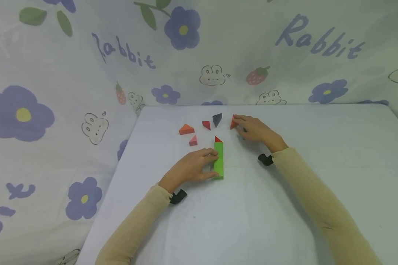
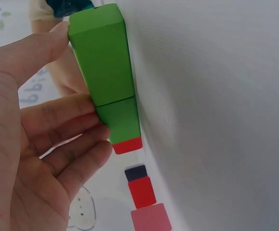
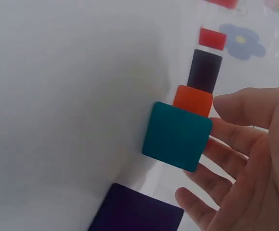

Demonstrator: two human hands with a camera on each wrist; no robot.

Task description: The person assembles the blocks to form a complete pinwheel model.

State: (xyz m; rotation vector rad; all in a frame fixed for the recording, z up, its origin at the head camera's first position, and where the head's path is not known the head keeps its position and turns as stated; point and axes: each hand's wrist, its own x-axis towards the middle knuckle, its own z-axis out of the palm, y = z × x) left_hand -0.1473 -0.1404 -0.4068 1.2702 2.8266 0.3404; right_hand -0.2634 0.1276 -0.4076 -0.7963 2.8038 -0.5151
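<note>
Two green blocks (image 1: 218,158) stand end to end on the table, a small red triangular block (image 1: 218,139) at their far end. My left hand (image 1: 194,165) rests along their left side, its thumb at the near end and its fingertips near the joint, not wrapped around. Farther right, my right hand (image 1: 257,129) pinches an orange-red triangular block (image 1: 233,122) between thumb and forefinger. In the right wrist view, a teal block (image 3: 178,137) is in front of it, close to the fingers; a dark purple block (image 3: 137,211) is nearer the camera. The hand mostly hides both from above.
Left of the green row lie an orange triangular block (image 1: 187,129), a pink one (image 1: 193,141), a red one (image 1: 206,125) and a dark grey one (image 1: 217,119). Behind the white table (image 1: 252,221) hangs a patterned cloth (image 1: 232,48). Each wrist carries a black camera (image 1: 265,159).
</note>
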